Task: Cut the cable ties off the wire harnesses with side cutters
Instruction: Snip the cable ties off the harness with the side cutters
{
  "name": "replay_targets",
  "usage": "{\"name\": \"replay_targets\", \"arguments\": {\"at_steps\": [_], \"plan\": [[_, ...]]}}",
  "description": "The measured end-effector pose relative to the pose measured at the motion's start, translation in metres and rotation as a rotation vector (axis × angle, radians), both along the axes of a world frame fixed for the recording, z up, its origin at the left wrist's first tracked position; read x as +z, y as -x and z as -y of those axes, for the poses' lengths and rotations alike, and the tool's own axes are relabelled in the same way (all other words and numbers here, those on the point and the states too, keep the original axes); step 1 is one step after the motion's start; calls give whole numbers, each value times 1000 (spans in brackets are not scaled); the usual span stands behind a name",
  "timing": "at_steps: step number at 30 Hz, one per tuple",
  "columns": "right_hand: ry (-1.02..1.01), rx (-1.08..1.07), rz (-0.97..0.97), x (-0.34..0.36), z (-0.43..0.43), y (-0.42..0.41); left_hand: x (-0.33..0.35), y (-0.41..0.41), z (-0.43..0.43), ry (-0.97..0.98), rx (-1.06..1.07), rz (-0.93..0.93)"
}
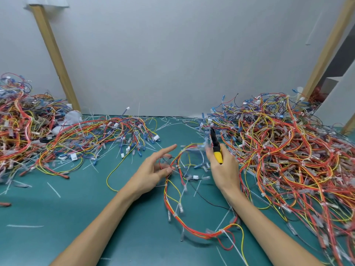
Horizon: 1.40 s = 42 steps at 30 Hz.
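A red, orange and yellow wire harness (173, 212) lies looped on the green mat between my forearms, with white cable ties (221, 230) around it. My left hand (153, 170) reaches to its upper part; thumb and a finger pinch the wires near a white tie, while the index finger points straight out. My right hand (223, 167) grips side cutters (216, 145) with yellow handles and black jaws pointing up and away, just right of the harness top. The harness top is blurred.
A big tangled heap of harnesses (288, 150) fills the right side. Another heap (21, 127) sits far left, and a flatter spread (107, 135) lies at the back centre. Cut white tie pieces (53, 189) litter the green mat (67, 217). A grey wall stands behind.
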State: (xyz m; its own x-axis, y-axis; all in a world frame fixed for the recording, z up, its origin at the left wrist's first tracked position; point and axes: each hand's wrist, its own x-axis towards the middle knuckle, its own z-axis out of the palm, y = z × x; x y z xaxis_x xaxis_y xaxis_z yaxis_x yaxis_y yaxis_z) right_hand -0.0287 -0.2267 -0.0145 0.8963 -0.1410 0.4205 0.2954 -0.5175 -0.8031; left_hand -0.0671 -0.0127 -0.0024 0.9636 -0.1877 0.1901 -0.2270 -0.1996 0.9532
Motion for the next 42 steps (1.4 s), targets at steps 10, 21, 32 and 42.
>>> {"name": "replay_targets", "arguments": {"at_steps": [10, 21, 32, 42], "plan": [[-172, -8, 43, 2, -3, 3, -5, 0, 3, -293, 195, 164], [-459, 84, -28, 1, -3, -3, -12, -12, -13, -693, 113, 388], [-584, 171, -176, 1, 3, -6, 1, -17, -24, -1023, 30, 401], [-646, 210, -299, 5, 9, -7, -18, -9, -8, -781, 91, 388]]}}
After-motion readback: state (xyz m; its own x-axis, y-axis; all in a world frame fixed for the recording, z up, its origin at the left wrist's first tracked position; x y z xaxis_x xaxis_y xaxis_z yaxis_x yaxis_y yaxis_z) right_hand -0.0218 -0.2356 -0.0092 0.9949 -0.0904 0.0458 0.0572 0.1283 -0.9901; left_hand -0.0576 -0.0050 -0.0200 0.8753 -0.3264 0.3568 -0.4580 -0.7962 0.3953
